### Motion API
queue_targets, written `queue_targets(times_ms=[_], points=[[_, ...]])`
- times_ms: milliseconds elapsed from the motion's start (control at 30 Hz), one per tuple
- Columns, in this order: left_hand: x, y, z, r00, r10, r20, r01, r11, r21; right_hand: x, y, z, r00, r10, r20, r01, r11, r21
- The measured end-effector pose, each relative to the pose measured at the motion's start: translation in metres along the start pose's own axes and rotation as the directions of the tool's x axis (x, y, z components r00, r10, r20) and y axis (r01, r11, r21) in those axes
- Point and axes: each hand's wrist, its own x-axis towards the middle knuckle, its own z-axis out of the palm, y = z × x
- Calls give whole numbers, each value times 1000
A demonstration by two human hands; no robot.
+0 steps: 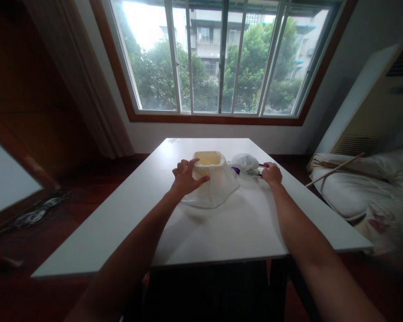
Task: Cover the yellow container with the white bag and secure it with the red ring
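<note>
A small cream bin [210, 158] stands upright on the white table, with a translucent plastic liner [215, 190] folded over its rim and spread around its base. My left hand [187, 177] grips the bin at its near left corner, fingers at the rim and thumb across the front. To the right lies a bunched white plastic bag [245, 162], with something purple [235, 170] beside it. At that bag's right edge, my right hand [272, 173] is closed on a thin dark-red piece; its exact kind is too small to tell.
The white table [127, 223] narrows toward a wide window [204, 67]. On the right are a covered sofa [342, 179] with a stick [336, 170] across it, and a tall appliance [372, 103]. Cables [36, 214] lie on the floor at left.
</note>
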Motion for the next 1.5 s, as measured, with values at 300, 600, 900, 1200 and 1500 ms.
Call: queue_targets(times_ms=[300,600,900,1200,1500], points=[[0,-2,-1,992,117,-48,-122,985,-123,2,21,-6,964,243,106,-198,925,-323],[0,-3,4,983,157,-98,-171,974,-147,2,-4,-39,988,46,-149,-83,963,-258],[-2,4,3,981,178,-84,-188,971,-146,-57,-120,-42,683,-578,-447,681,726,101],[3,18,-12,910,264,-319,-303,950,-77,-107,-167,-44,615,-656,-437,783,575,238],[2,23,-14,916,270,-298,-304,950,-75,-109,-166,-33,613,-695,-375,789,515,335]])
